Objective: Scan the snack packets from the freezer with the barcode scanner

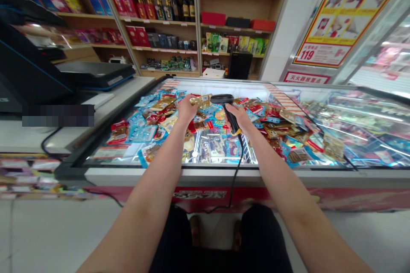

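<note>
In the head view, my right hand (239, 118) is wrapped round the handle of a black barcode scanner (221, 99), whose cable hangs down over the front of the glass-topped freezer (205, 171). Just left of the scanner's head, my left hand (187, 110) pinches a small gold snack packet (202, 101) by its end. The packet and the scanner head are close together above the glass. Beneath both hands lie many loose snack packets in blue, red and gold, such as a blue packet (142, 133) on the left and a brown-gold packet (280, 129) on the right.
A counter on the left bears a flat black scale (96, 72) and a dark screen unit (28, 64). Behind the freezer stand wooden shelves (179, 21) of boxes and bottles. The black cable (236, 175) loops down in front of my legs.
</note>
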A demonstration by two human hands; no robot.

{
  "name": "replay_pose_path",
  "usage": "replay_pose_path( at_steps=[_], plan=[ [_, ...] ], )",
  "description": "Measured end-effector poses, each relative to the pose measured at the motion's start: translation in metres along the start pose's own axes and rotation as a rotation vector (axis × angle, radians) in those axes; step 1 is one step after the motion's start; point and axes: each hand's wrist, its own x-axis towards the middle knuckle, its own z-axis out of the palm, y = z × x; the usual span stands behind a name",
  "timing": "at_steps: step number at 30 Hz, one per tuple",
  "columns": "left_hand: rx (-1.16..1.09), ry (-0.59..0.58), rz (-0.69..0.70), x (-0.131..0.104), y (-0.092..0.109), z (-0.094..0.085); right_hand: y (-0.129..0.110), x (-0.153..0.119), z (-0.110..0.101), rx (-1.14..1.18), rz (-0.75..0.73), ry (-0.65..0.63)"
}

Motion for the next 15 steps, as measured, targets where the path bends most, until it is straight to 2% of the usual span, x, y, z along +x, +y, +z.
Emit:
replay_pose_path(
  at_steps=[5, 9, 12, 15],
  plan=[
    [-0.075, -0.004, -0.048, -0.001, 0.004, 0.007, -0.003, -0.002, -0.006, -0.012, 0.015, 0.07],
    [-0.268, -0.064, -0.154, -0.008, 0.014, 0.023, -0.014, -0.01, -0.025, 0.001, -0.023, 0.167],
    [-0.409, -0.125, -0.257, -0.013, 0.029, 0.042, -0.023, -0.018, -0.045, 0.012, -0.045, 0.242],
    [-0.496, -0.134, -0.265, -0.016, 0.054, 0.064, -0.031, -0.026, -0.064, 0.039, -0.072, 0.329]
  ],
)
